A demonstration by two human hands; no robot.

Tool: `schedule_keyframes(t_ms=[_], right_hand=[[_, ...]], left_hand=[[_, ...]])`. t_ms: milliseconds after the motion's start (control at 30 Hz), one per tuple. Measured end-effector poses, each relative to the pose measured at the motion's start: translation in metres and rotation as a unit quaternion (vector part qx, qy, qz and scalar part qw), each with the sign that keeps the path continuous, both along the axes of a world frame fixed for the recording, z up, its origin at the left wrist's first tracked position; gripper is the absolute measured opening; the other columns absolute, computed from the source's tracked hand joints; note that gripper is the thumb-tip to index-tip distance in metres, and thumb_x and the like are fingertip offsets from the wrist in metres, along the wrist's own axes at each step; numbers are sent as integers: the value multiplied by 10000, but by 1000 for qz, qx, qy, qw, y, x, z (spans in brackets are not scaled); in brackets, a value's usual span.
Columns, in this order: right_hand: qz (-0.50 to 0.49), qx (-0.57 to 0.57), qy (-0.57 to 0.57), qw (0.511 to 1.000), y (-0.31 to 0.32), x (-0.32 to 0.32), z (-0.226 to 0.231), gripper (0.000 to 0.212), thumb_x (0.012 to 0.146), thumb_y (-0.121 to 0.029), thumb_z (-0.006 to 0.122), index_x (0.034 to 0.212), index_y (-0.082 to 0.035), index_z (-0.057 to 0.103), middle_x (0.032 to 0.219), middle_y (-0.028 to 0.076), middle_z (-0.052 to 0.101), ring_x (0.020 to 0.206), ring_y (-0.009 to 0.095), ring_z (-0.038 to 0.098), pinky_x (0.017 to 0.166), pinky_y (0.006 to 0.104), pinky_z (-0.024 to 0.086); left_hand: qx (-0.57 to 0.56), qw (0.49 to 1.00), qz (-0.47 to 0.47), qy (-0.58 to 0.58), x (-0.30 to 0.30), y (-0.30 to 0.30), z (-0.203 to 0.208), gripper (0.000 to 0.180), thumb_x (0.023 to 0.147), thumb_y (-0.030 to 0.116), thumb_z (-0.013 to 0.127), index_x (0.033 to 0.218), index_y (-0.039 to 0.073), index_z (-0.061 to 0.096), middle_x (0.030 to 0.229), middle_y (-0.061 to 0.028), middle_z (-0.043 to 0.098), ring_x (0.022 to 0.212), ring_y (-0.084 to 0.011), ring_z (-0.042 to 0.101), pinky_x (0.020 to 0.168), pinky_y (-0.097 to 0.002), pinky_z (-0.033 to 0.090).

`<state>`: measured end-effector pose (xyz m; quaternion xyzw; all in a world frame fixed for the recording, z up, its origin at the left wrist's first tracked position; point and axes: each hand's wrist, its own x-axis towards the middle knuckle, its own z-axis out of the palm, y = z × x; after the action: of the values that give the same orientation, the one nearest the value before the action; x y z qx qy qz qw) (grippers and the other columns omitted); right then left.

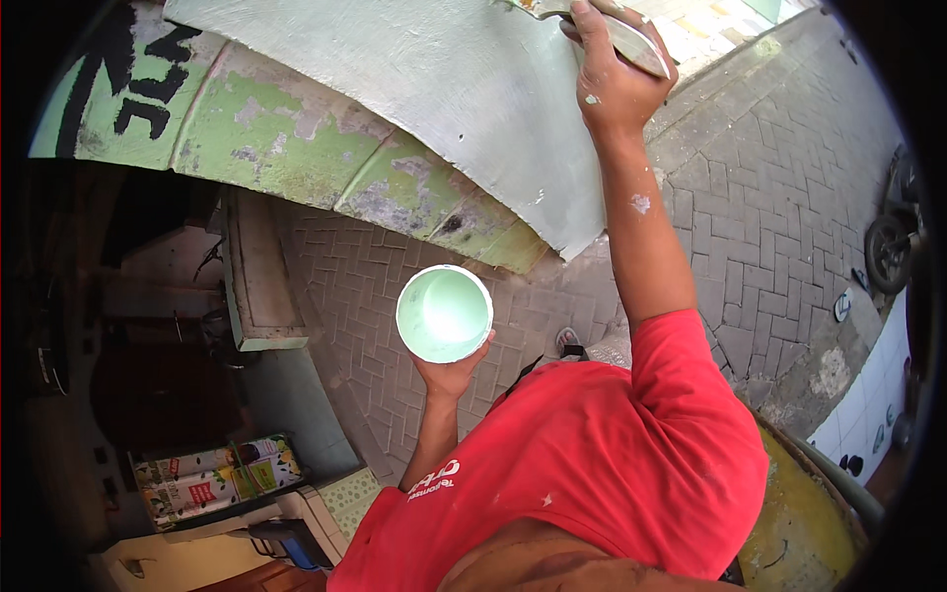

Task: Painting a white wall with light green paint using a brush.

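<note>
Left hand [452, 373] cupped under a round tub [444, 313] of pale green paint, grip closed around its base, held out in front of the red shirt [592, 464]. Right hand [610, 69] raised high, grip closed on a flat scraper [631, 39] (blade partly cut off at the upper edge), pressed against the grey-coated wall [434, 79]. Peeling green paint [266, 138] alongside. Brick paving [779, 168] below.

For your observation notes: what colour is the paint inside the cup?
Pale mint green, in the cup held by the left hand; head view.
</note>
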<state>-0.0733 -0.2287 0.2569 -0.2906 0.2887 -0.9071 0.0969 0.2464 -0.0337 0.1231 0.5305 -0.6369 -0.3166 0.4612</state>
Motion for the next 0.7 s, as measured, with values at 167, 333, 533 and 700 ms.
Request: schedule_keyframes(t_ms=[167, 333, 533, 700], right_hand=[[-189, -140, 266, 935, -1, -17, 13, 184, 866, 75, 793, 1041, 57, 741, 1015, 180, 774, 940, 218, 763, 828, 317, 625], [-263, -163, 507, 805, -3, -6, 74, 234, 770, 41, 841, 962, -81, 789, 1080, 119, 778, 926, 253, 767, 790, 321, 604], [-108, -90, 685, 715, -26, -21, -143, 267, 680, -113, 763, 935, -190, 764, 1209, 37, 754, 1022, 218, 767, 719, 300, 598], [105, 9, 783, 613, -8, -49, -253, 191, 775, -140, 706, 960, -176, 735, 1200, 41, 745, 914, 255, 752, 721, 389, 600]], left_hand=[[-15, 997, 44, 58, -15, 6, -6, 785, 645, 80, 971, 1320, 6, 576, 1177, -103, 690, 1051, -222, 681, 942, -395, 552], [-48, 989, 119, 68, -45, 16, -24, 968, 648, 74, 961, 1440, -8, 410, 1326, -142, 582, 1170, -236, 620, 1002, -395, 517], [-91, 962, 203, 158, -135, 36, -40, 1019, 644, 65, 955, 1474, -6, 369, 1351, -146, 564, 1197, -243, 616, 1016, -397, 515], [-94, 951, 226, 187, -193, 74, -58, 1069, 654, 88, 946, 1520, 0, 327, 1408, -158, 526, 1257, -261, 586, 1062, -423, 490]])
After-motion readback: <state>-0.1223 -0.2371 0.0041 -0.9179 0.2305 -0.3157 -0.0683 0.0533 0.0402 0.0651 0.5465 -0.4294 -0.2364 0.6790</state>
